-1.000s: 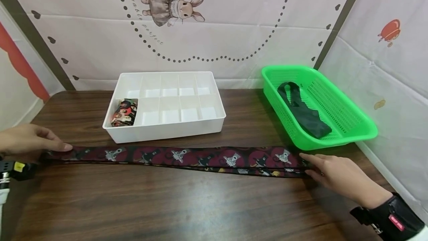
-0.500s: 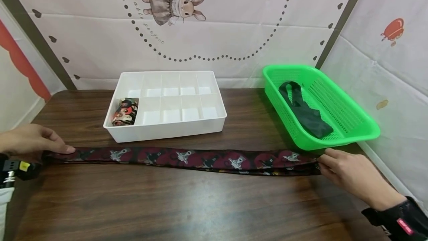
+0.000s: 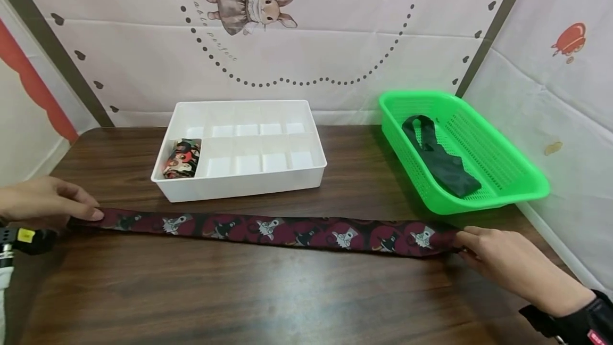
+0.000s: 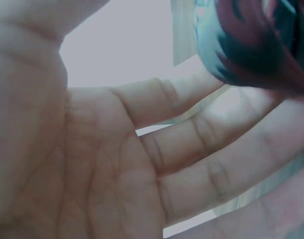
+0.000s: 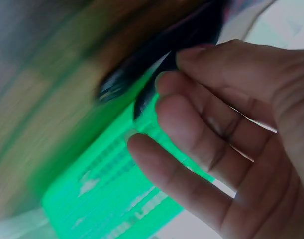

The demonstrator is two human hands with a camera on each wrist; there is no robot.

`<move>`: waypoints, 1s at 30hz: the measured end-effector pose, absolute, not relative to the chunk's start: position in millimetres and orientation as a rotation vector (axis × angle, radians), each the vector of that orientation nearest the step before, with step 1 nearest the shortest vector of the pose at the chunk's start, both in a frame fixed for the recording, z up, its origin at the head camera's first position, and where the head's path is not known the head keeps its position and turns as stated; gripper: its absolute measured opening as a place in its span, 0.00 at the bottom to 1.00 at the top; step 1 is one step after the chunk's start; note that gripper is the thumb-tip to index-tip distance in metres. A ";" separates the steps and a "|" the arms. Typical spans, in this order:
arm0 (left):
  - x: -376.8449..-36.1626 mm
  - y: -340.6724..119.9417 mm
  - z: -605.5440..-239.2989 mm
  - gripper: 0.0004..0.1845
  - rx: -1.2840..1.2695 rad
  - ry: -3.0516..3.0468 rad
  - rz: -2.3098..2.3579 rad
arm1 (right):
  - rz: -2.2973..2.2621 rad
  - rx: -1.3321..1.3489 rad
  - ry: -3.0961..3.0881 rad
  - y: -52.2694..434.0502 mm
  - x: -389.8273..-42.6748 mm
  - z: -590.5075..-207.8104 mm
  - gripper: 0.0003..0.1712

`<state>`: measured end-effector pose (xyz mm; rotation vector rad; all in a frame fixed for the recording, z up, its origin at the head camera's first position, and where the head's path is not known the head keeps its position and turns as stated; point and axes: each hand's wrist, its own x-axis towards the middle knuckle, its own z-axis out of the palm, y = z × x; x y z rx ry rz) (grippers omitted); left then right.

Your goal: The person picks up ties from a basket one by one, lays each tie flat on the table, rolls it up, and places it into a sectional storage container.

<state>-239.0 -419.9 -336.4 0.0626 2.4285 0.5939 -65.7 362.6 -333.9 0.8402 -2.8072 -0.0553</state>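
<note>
Cloth strip: a long, narrow strip of dark red and black fabric (image 3: 265,229), printed with pale and dark figures, lies stretched across the near half of the table from hand to hand, sloping slightly toward the viewer at its three o'clock end. Clock directions below are read from its middle in the head view.
Nine o'clock: the left hand (image 3: 51,201) pinches that end of the strip, thumb and fingertips closed on the fabric; in the left wrist view the other fingers reach out long beneath it.
Three o'clock: the right hand (image 3: 517,265) grasps the opposite end between thumb and fingertips; in the right wrist view its remaining fingers bend loosely.
Twelve o'clock: a white plastic tray (image 3: 239,189), rectangular and divided into two rows of compartments, stands just beyond the strip, apart from it.
Tray's near-left compartment: a small folded bundle of multicoloured printed cloth (image 3: 182,158) sits inside.
Between two and three o'clock: a bright green perforated plastic basket (image 3: 498,204) stands near the right hand, with a black piece of cloth (image 3: 447,172), looped at its far end, inside.
Table: brown, wood-grained top (image 3: 306,302).
Backdrop: pale printed sheet (image 3: 335,47), a sideways rabbit in a dress (image 3: 251,7) toward twelve o'clock.
</note>
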 end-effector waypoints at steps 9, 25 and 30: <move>-238.8 -406.3 -335.6 0.28 0.102 2.510 0.590 | -0.035 0.713 -3.067 351.7 -69.0 -332.3 0.10; -237.2 -425.6 -332.5 0.30 0.076 2.428 0.648 | -0.018 0.735 -3.114 319.0 -89.0 -320.3 0.23; -236.4 -415.4 -333.3 0.23 0.104 2.528 0.573 | 0.211 1.097 -2.889 250.3 -111.6 -305.9 0.15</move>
